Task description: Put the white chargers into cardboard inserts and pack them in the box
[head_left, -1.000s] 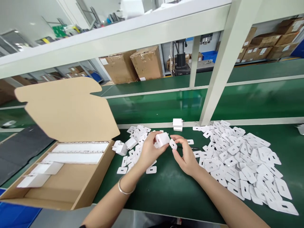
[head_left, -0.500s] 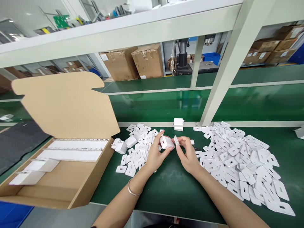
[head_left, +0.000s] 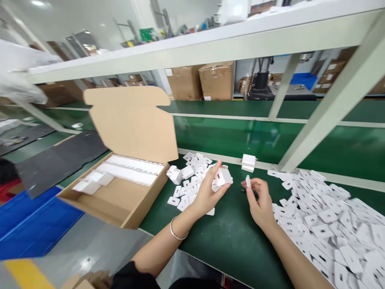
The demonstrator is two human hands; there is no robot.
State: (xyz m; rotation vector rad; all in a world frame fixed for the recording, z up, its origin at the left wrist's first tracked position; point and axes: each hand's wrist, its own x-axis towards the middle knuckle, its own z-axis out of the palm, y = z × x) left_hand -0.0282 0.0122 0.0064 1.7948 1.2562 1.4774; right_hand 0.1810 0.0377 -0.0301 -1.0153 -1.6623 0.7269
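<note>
Clamping a white block [head_left: 226,176] between thumb and fingers, the left hand [head_left: 207,190] is raised over the green desk [head_left: 231,245], a bracelet [head_left: 177,230] on its wrist. The right hand [head_left: 261,202] has its grip pinched together on a small white plate [head_left: 248,182] — seen nearly edge-on — with a gap between plate and block.

Down at the lower left is a blue container [head_left: 33,228] (I cannot tell what it holds). Beside the right forearm spreads a large heap of slotted white plates [head_left: 326,224].

To the left, an open cardboard box [head_left: 148,196] rests on the desk, its lid [head_left: 135,128] standing up at the back. Inside, long white rows [head_left: 132,170] lie along the back, two white pieces [head_left: 93,181] sit at the left, and brown floor shows in front. Just beside its right wall are two white adapters [head_left: 174,175], next to a smaller plate pile [head_left: 185,198].

Another adapter [head_left: 248,163] is at the desk's back edge. Farther off — beyond the frame — stand two cartons [head_left: 215,82] and a blue bin [head_left: 303,80], contents not visible.
</note>
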